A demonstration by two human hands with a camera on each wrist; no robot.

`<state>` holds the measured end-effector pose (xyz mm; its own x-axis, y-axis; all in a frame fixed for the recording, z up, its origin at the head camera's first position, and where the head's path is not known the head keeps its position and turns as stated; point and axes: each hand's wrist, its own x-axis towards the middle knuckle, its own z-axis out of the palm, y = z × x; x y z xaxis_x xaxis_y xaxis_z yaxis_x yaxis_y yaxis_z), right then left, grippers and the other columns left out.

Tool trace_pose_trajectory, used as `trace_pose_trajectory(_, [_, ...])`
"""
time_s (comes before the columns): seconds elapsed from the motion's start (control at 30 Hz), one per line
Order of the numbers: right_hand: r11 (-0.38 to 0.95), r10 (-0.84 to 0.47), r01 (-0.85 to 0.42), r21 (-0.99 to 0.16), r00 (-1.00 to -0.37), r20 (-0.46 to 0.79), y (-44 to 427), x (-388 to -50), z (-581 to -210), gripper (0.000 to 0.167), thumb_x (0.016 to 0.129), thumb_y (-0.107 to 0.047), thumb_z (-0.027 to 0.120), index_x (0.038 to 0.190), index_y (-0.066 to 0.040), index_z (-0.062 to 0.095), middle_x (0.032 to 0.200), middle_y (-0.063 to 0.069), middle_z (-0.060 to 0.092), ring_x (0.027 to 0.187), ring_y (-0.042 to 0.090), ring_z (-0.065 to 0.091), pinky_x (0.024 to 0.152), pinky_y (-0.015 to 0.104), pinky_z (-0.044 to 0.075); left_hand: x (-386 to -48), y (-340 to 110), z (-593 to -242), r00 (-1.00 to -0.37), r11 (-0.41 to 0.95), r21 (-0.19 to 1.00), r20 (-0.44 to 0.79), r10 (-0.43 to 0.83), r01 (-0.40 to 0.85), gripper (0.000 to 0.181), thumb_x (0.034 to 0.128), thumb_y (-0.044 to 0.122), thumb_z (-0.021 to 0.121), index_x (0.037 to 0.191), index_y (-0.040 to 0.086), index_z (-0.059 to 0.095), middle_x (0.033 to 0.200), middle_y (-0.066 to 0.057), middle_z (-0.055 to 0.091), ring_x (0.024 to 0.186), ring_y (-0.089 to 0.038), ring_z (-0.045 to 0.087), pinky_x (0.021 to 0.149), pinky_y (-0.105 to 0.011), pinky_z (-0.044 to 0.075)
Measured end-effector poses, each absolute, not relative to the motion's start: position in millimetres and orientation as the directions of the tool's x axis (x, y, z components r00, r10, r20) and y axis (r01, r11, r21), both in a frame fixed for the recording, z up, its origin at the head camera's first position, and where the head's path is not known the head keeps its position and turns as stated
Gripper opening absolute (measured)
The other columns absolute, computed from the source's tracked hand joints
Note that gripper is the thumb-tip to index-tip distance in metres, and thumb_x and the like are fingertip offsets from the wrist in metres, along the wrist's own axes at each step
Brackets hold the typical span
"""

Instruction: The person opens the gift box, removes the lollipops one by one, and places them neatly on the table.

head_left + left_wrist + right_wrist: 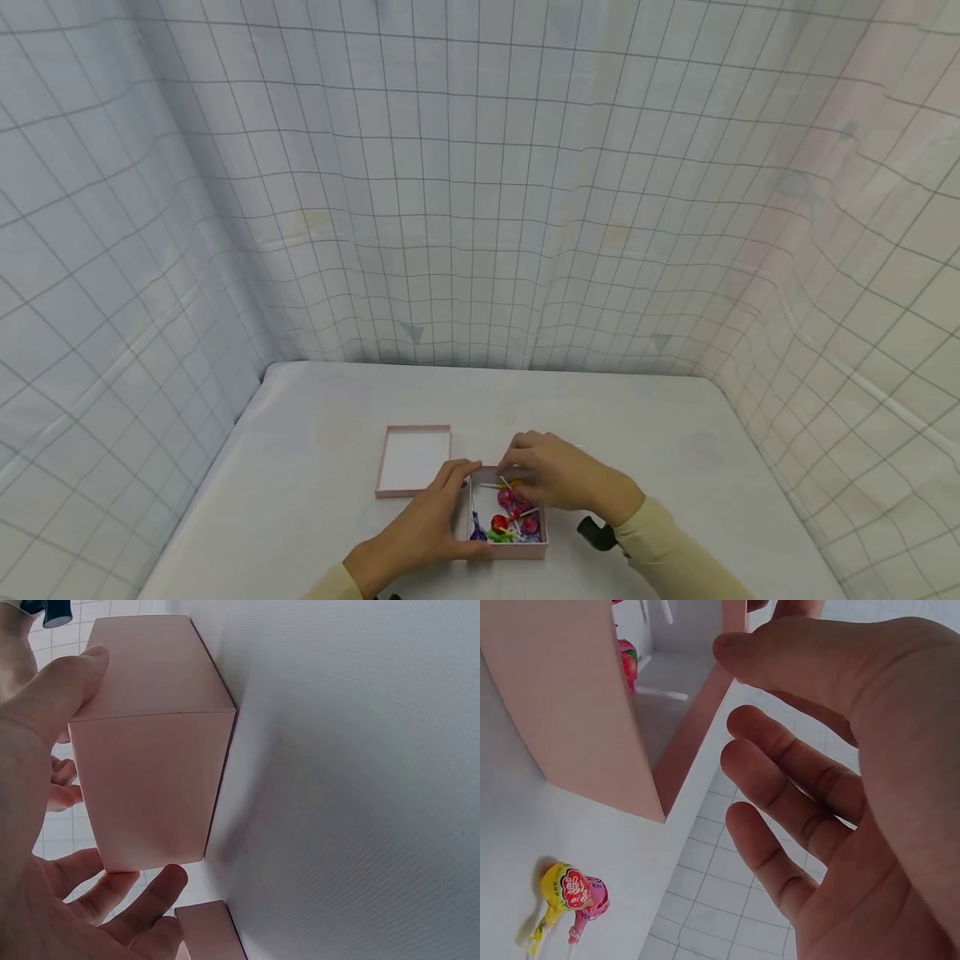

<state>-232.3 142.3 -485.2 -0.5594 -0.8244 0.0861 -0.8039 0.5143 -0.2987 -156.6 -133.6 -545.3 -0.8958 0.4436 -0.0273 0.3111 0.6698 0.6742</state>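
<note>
An open pink box (517,552) with a white inside stands on the table, holding several wrapped lollipops (506,500) in red, pink, green and purple. My left hand (431,521) grips its left part, the thumb on the near wall and the fingers around the far left corner. Over the right side of the box hovers my right hand (562,475); in the right wrist view its thumb is by the rim, its other fingers extend loosely, and no lollipop shows in it. A yellow lollipop (562,889) and a pink lollipop (595,900) lie together outside the box.
A shallow pink lid (408,493) with a white inside lies left of the box, just beyond my left hand. White cloth covers the table (322,467). Gridded white curtains (480,208) surround it at the back and both sides.
</note>
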Motion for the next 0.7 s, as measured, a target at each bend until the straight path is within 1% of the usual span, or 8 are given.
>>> trace_pose_trajectory(0.1, [0.514,-0.832,-0.801,-0.306,-0.552,0.046,137.5,-231.8,-485.4,0.029,0.102,-0.016,0.091,0.131,-0.018,0.086,0.128,-0.002,0.079,0.110,0.005,0.070,0.102,0.032,0.066,-156.7,-133.8,-545.0,-0.894,0.667,0.672,-0.016,0.448,0.323,0.122,0.0871,0.066,0.099,0.178,0.012,0.038,0.180,-0.012,0.043,0.156,-0.035,0.062,0.128,-0.061,0.055])
trace_pose_trajectory(0.27, [0.522,-0.837,-0.777,-0.351,-0.545,-0.038,128.5,-229.0,-483.9,0.029,0.103,-0.017,0.091,0.132,-0.019,0.085,0.128,-0.002,0.080,0.110,0.008,0.070,0.101,0.025,0.064,-158.6,-135.0,-545.5,-0.893,0.669,0.667,-0.013,0.450,0.328,0.122,0.0879,0.068,0.098,0.178,0.013,0.037,0.180,-0.011,0.043,0.156,-0.034,0.061,0.128,-0.061,0.056])
trace_pose_trajectory(0.33, [0.522,-0.841,-0.776,-0.353,-0.537,-0.064,124.5,-228.5,-484.1,0.029,0.104,-0.018,0.091,0.132,-0.020,0.085,0.129,-0.004,0.079,0.112,0.009,0.070,0.105,0.026,0.064,-158.8,-135.2,-544.9,-0.892,0.668,0.666,-0.008,0.452,0.332,0.122,0.0879,0.069,0.097,0.178,0.013,0.037,0.180,-0.010,0.043,0.156,-0.034,0.061,0.128,-0.061,0.056])
trace_pose_trajectory(0.43, [0.519,-0.848,-0.783,-0.341,-0.521,-0.095,119.2,-228.3,-485.5,0.029,0.104,-0.017,0.090,0.132,-0.022,0.085,0.130,-0.007,0.079,0.111,0.005,0.068,0.107,0.026,0.063,-158.4,-135.1,-544.4,-0.892,0.663,0.668,0.002,0.452,0.338,0.121,0.0876,0.070,0.097,0.177,0.014,0.038,0.179,-0.009,0.044,0.155,-0.032,0.062,0.128,-0.061,0.057])
trace_pose_trajectory(0.5, [0.521,-0.850,-0.788,-0.329,-0.514,-0.114,116.1,-228.3,-486.2,0.031,0.102,-0.016,0.090,0.133,-0.023,0.085,0.132,-0.009,0.080,0.114,0.002,0.068,0.110,0.027,0.063,-157.7,-134.8,-543.8,-0.891,0.656,0.672,0.015,0.453,0.345,0.119,0.0875,0.069,0.098,0.177,0.015,0.039,0.179,-0.008,0.045,0.154,-0.031,0.062,0.127,-0.060,0.058])
trace_pose_trajectory(0.57, [0.518,-0.853,-0.790,-0.329,-0.503,-0.136,113.2,-228.2,-486.8,0.033,0.101,-0.016,0.091,0.133,-0.024,0.085,0.132,-0.010,0.080,0.114,0.002,0.068,0.109,0.026,0.063,-157.1,-134.7,-544.0,-0.890,0.648,0.675,0.028,0.456,0.354,0.119,0.0872,0.067,0.099,0.176,0.014,0.040,0.178,-0.007,0.045,0.152,-0.030,0.063,0.127,-0.058,0.058])
trace_pose_trajectory(0.7, [0.500,-0.865,-0.789,-0.356,-0.469,-0.177,108.2,-228.1,-488.8,0.033,0.101,-0.015,0.092,0.133,-0.021,0.086,0.126,-0.009,0.082,0.109,0.005,0.072,0.101,0.018,0.060,-156.3,-134.6,-544.5,-0.885,0.641,0.675,0.041,0.463,0.366,0.119,0.0871,0.066,0.099,0.175,0.012,0.040,0.178,-0.007,0.045,0.152,-0.029,0.063,0.127,-0.055,0.059])
